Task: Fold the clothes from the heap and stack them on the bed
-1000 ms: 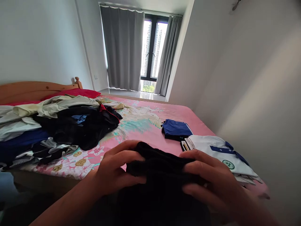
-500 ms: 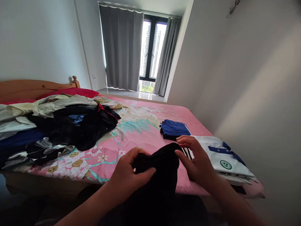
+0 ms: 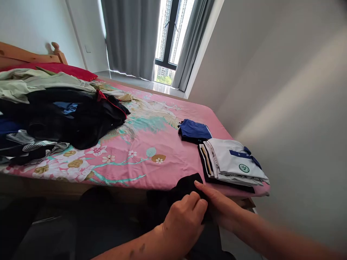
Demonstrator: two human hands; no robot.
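A black cloth garment (image 3: 187, 186) hangs between my two hands at the bed's front edge; its kind cannot be made out. My left hand (image 3: 184, 220) is closed in a fist, gripping the dark cloth. Close beside it on the right, my right hand (image 3: 219, 204) pinches the same garment, thumb on top and fingers mostly hidden beneath. The lower part of the cloth merges with the dark area below. Just beyond my right hand lies a folded stack topped by a white polo shirt (image 3: 230, 162) with a navy placket and a round green badge.
Behind the white stack sits a smaller folded pile with blue cloth (image 3: 193, 129) on top. A loose heap of dark clothes (image 3: 67, 119) covers the bed's left side, near a red pillow (image 3: 73, 70). The pink floral bedsheet (image 3: 162, 144) spreads between them. A wall (image 3: 284, 108) stands at the right.
My left hand has moved right, up against my right hand, and closed into a fist. The black garment is lower and bunched. The view has tilted down, showing more of the folded stack.
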